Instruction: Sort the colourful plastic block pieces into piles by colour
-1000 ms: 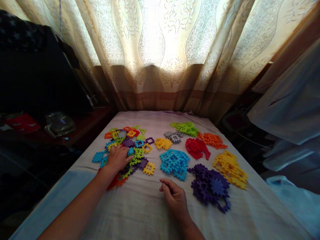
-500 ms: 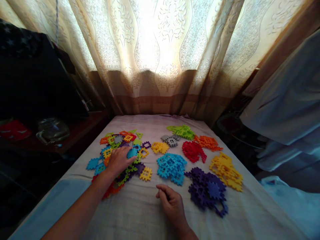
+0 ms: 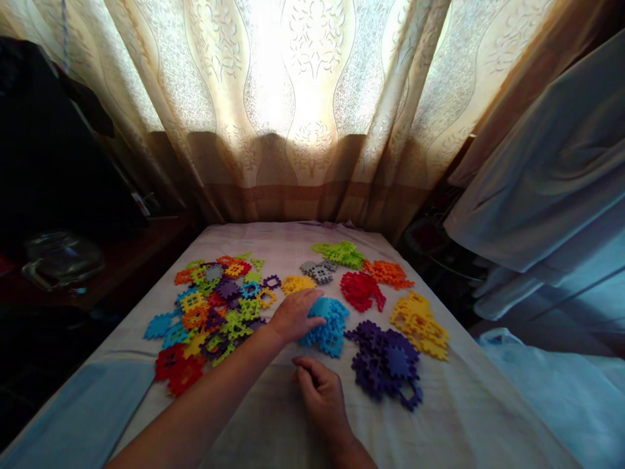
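My left hand reaches over the left side of a pile of light-blue interlocking plastic pieces. Its fingers and thumb are around a solid light-blue piece at the top of that pile. Closed in a loose fist, my right hand rests on the sheet just below the blue pile, with nothing visible in it. A mixed heap of coloured pieces spreads out to the left of my hands. Dark purple pieces lie to the right of my right hand.
Sorted piles of yellow, red, orange, green and grey pieces lie on the right side. A smaller yellow group sits mid-bed. A folded blue cloth covers the left front; curtains hang behind.
My left hand has moved right, from the mixed heap to the light-blue pile, carrying a light-blue piece. My right hand stays closed in place. The view has shifted slightly to the right.
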The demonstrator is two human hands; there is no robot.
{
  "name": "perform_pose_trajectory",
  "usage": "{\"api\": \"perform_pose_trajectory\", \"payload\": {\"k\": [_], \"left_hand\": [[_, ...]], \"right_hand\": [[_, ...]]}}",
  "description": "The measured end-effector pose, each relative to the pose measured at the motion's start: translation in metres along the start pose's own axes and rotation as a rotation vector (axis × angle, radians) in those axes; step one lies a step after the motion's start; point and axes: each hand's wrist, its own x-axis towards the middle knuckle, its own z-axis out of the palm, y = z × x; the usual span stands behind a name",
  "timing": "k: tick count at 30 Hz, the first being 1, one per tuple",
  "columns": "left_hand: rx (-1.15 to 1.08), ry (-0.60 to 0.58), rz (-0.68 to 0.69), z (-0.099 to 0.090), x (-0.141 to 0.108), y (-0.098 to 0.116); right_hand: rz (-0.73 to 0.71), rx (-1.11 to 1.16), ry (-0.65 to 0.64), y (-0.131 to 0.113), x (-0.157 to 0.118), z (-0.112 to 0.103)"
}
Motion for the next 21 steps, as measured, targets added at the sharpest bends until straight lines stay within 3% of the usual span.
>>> {"api": "perform_pose_trajectory", "payload": {"k": [6,12,16,21], "left_hand": [[0.008,-0.031,0.034,0.009,0.008,0.0],[0.07,-0.024,0.004,0.004,-0.012,-0.013],[0.176,-0.007,-0.109,-0.014,-0.032,-0.038],[0.357,0.034,-0.318,-0.05,-0.043,-0.083]], "right_hand": [[-0.011,-0.014,-0.012,-0.004,0.001,-0.001],[-0.005,-0.003,-0.005,0.0,0.0,0.0],[-0.01,0.024,0.0,0.002,-0.001,0.001],[-0.001,0.033,-0.005,0.001,-0.001,0.001]]}}
